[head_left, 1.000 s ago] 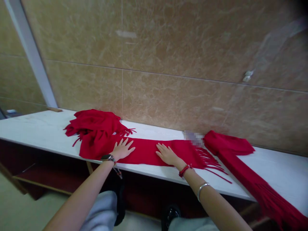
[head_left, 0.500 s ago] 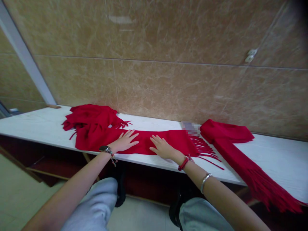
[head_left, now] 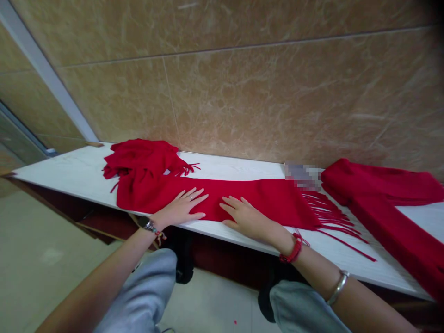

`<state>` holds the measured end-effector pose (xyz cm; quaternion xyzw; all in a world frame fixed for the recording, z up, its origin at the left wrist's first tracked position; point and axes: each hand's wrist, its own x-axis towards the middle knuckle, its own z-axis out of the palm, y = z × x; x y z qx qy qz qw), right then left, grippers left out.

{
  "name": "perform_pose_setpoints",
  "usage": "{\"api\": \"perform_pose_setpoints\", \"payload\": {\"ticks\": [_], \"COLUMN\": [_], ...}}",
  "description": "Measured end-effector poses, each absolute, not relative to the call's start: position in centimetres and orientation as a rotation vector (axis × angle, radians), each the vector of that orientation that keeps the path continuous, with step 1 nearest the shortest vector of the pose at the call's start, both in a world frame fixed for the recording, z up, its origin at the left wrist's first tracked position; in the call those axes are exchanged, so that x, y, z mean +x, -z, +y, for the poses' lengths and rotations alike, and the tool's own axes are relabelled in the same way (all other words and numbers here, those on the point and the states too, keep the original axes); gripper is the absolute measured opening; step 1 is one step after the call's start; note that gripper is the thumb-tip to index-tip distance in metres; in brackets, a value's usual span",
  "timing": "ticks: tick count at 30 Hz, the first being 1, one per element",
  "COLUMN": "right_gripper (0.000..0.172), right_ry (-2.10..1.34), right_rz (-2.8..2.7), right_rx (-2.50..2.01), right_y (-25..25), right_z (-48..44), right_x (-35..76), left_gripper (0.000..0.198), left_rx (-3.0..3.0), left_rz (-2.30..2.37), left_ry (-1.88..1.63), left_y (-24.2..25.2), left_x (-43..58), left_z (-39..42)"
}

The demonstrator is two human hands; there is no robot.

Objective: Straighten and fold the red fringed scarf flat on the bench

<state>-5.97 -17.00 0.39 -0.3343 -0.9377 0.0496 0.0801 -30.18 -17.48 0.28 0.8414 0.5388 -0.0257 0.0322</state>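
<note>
A red fringed scarf [head_left: 270, 201] lies stretched along the white bench top, its fringe fanned out at the right end. Its left part is bunched into a crumpled heap [head_left: 142, 159]. My left hand [head_left: 182, 206] rests flat on the scarf with fingers spread, a ring on one finger and a dark watch on the wrist. Just right of it, my right hand [head_left: 248, 217] also lies flat on the cloth, fingers extended. A narrow gap of red fabric separates the two hands. Neither grips the cloth.
Another red scarf [head_left: 385, 222], folded and bent, lies at the right, its lower part reaching over the front edge. A blurred flat item [head_left: 301, 175] sits against the tiled wall [head_left: 243, 106]. The white bench [head_left: 65, 169] has open shelves [head_left: 104, 224] beneath.
The view has tilted and moved closer, so the right-hand scarf runs out of frame. Both hands stay flat on the red scarf, with little visible shift along it.
</note>
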Motion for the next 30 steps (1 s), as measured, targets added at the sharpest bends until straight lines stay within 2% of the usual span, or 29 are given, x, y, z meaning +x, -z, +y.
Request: {"api": "perform_pose_setpoints", "payload": {"ticks": [8,17,24,30], "right_gripper": [0.017,0.012,0.012,0.014], "right_ry": [0.201,0.349,0.377,0.396], "right_rz": [-2.849,-2.799,-2.774,-2.752], "right_rx": [-0.747,-0.713,-0.742,-0.783], "right_y": [-2.1,-1.3,-1.0,-1.4], "right_z": [-18.6,-19.0,-18.6,-18.6], "right_x": [-9.2,-10.4,-11.4,-11.5], "left_gripper": [0.045,0.036,0.03,0.029], "left_rx": [2.609,2.453,2.33,2.273], "left_rz": [1.486,1.496,1.45,1.412], "left_ry": [-0.143,-0.008,0.037,-0.076], "left_y": [-2.0,-2.6,-2.7,-2.6], "left_x": [-30.6,-31.4,-31.7,-32.6], "left_z": [-12.0,-3.5,-1.9,-2.1]}}
